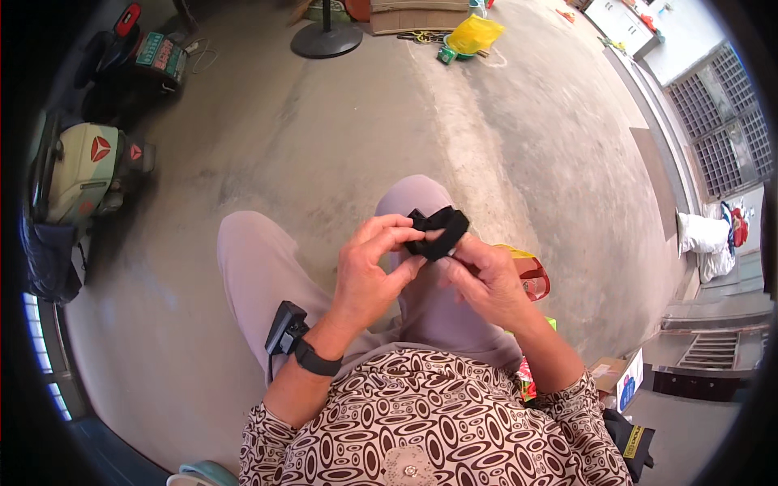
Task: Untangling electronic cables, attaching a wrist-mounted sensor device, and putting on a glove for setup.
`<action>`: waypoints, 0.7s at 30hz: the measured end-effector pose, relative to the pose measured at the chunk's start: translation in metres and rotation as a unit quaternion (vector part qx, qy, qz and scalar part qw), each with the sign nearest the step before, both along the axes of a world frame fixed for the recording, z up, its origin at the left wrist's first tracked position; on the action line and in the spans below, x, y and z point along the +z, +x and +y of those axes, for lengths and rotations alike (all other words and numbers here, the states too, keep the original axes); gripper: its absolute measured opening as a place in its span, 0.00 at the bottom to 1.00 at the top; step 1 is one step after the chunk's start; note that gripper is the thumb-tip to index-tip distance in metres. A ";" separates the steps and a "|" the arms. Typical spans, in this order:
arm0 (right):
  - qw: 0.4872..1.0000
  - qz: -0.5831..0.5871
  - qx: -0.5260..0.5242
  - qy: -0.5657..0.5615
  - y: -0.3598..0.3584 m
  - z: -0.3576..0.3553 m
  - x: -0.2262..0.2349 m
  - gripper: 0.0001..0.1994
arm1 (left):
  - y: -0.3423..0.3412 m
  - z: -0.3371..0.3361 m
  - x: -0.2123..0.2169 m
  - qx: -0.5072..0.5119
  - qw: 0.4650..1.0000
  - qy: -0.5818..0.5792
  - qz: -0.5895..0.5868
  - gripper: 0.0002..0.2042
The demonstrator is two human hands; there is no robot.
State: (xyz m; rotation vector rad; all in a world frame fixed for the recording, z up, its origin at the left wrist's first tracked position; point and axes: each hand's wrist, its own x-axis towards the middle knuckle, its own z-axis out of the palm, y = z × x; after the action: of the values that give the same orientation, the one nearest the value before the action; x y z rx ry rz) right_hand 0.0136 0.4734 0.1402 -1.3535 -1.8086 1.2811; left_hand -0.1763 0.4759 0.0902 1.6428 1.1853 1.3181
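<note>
A black strap (pixel 450 236), bent into a loop, is held up above my right knee. A small dark block sits at its left end, partly covered by fingers. My left hand (pixel 369 263) pinches that left end between thumb and fingers. On the other side, my right hand (pixel 492 279) grips the strap's lower right edge, its fingertips partly hidden behind the band. A black wristband (pixel 317 359) wraps my left wrist, with a small black box-shaped device (pixel 287 327) on its outer side.
Parked scooters (pixel 93 166) stand along the left. Ahead are a round black stand base (pixel 326 39) and a yellow bag (pixel 476 35). A red-rimmed container (pixel 532 279) is beside my right leg, with a cardboard box (pixel 609 374) farther right. White sacks (pixel 705 235) lie by the right wall.
</note>
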 end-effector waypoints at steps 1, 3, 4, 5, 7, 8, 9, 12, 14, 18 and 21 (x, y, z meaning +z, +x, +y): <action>0.997 0.065 -0.041 -0.026 -0.005 -0.001 -0.004 0.22 | 0.001 -0.001 0.000 -0.004 1.000 0.002 0.002 0.13; 0.998 0.031 -0.026 0.039 -0.005 0.000 -0.019 0.25 | 0.002 -0.003 -0.001 -0.046 0.998 -0.030 -0.010 0.11; 0.995 -0.005 -0.007 0.101 -0.005 0.000 -0.023 0.28 | 0.004 -0.003 -0.002 -0.050 0.998 -0.028 -0.008 0.11; 0.987 -0.045 -0.019 0.155 -0.007 0.001 -0.024 0.26 | 0.006 -0.002 -0.002 -0.044 0.998 -0.043 -0.032 0.11; 0.988 -0.031 -0.052 0.142 -0.011 0.004 -0.026 0.25 | 0.006 -0.002 -0.001 -0.041 0.996 -0.057 -0.051 0.10; 0.988 -0.021 -0.081 0.128 -0.012 0.006 -0.027 0.23 | 0.005 -0.002 0.000 -0.051 0.996 -0.058 -0.034 0.10; 0.988 -0.019 -0.085 0.130 -0.015 0.007 -0.026 0.23 | 0.004 -0.001 0.001 -0.061 0.996 -0.058 -0.018 0.09; 0.988 0.071 -0.122 0.058 -0.022 0.007 -0.023 0.20 | 0.007 -0.001 -0.006 -0.060 0.996 -0.050 -0.042 0.09; 0.980 0.125 -0.145 0.062 -0.024 0.005 -0.027 0.18 | 0.002 0.000 -0.007 -0.069 0.995 -0.061 -0.044 0.09; 0.968 0.121 -0.150 0.161 -0.023 0.002 -0.041 0.18 | 0.005 0.001 -0.002 -0.080 0.994 -0.066 -0.043 0.09; 0.965 0.068 -0.130 0.219 -0.024 0.000 -0.035 0.18 | 0.005 0.001 -0.011 -0.085 0.991 -0.073 -0.079 0.09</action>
State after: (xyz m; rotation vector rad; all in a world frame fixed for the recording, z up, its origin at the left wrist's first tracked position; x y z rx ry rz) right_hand -0.0105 0.4734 0.1056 -1.1728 -1.6303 0.7598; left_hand -0.1715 0.4772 0.0795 1.4715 0.9999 1.2013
